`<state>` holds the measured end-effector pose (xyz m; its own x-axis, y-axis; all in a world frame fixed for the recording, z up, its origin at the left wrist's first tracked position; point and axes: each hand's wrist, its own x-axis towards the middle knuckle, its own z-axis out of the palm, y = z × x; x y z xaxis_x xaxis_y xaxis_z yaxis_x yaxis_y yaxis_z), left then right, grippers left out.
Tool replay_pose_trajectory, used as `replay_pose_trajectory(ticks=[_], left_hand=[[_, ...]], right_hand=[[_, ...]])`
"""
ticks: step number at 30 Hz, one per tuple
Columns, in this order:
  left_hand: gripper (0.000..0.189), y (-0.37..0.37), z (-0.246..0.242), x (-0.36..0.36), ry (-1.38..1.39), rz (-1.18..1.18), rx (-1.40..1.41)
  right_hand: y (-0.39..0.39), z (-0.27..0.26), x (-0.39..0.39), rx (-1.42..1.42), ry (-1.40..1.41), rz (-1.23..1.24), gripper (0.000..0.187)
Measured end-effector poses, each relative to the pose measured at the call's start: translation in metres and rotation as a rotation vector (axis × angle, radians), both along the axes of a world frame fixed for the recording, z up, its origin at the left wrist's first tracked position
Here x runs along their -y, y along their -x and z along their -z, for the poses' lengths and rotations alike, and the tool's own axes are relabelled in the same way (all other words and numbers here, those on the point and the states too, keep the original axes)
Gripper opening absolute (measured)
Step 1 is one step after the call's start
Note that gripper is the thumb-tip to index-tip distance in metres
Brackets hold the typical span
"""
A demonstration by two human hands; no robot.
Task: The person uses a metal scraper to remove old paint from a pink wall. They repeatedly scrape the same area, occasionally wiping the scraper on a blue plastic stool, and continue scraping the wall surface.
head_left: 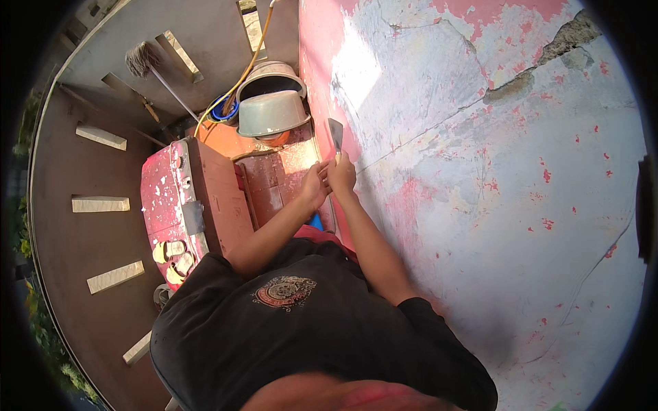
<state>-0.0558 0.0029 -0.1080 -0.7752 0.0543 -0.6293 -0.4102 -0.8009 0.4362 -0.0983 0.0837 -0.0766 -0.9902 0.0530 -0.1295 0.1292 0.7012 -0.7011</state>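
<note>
My right hand grips the handle of a putty knife, its flat metal blade pointing up and away from me, close to the peeling wall. Beside it, my left hand is half curled with the fingers apart and nothing visible in it. The fingers of the left hand come right up to the right hand; whether they touch is hard to tell. Pink paint remains in patches on the wall over a pale blue-white layer. A crack with broken plaster runs up toward the far right.
Left of me stands a worn red chest with sandals on top. Plastic basins, a blue-rimmed bucket and a yellow hose are ahead in the corner. A mop leans on the slotted grey wall.
</note>
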Motion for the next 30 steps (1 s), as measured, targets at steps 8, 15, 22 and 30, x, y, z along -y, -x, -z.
replay_pose_trajectory(ticks=[8,15,22,30], left_hand=[[0.046,-0.041,0.005,0.029,-0.221,-0.084,0.102],[0.051,-0.073,-0.044,0.038,0.112,0.013,0.052],[0.044,-0.066,0.001,0.114,0.349,0.009,-0.132],[0.037,-0.114,0.050,0.154,0.487,0.183,-0.262]], right_hand=[[-0.032,0.004,0.041,0.069,0.012,-0.271,0.048],[-0.044,0.038,0.003,0.064,0.080,-0.049,0.042],[-0.092,0.071,-0.035,0.018,0.403,-0.074,0.044],[-0.201,0.084,-0.049,0.108,0.801,0.266,0.037]])
